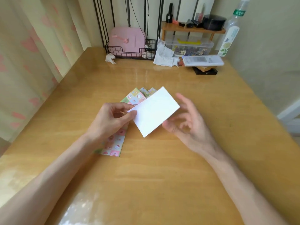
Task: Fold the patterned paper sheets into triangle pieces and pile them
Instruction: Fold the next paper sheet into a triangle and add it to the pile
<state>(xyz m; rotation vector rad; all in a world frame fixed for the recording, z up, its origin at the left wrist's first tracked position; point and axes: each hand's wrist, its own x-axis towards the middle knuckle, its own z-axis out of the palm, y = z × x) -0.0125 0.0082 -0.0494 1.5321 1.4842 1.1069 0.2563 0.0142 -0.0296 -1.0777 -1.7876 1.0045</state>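
Patterned paper lies in one flat stack [113, 144] on the wooden table [162, 176], below and left of the single sheet [154, 111] I hold up, white face toward me. My left hand [112, 118] covers the stack's middle, so I cannot count its leaves. Past the held sheet's far-left edge, two small folded tips [146, 91] peek out; the sheet hides the rest. My left thumb and forefinger pinch the sheet's left corner. My right hand [188, 123], blurred, has its fingers spread and loose just beside the sheet's lower right edge, gripping nothing. Well beyond the sheet stand one wire basket [129, 54] holding one pink case [126, 39], one clear box [188, 46], one remote [203, 60], one bottle [230, 34] and one crumpled tissue [110, 58].
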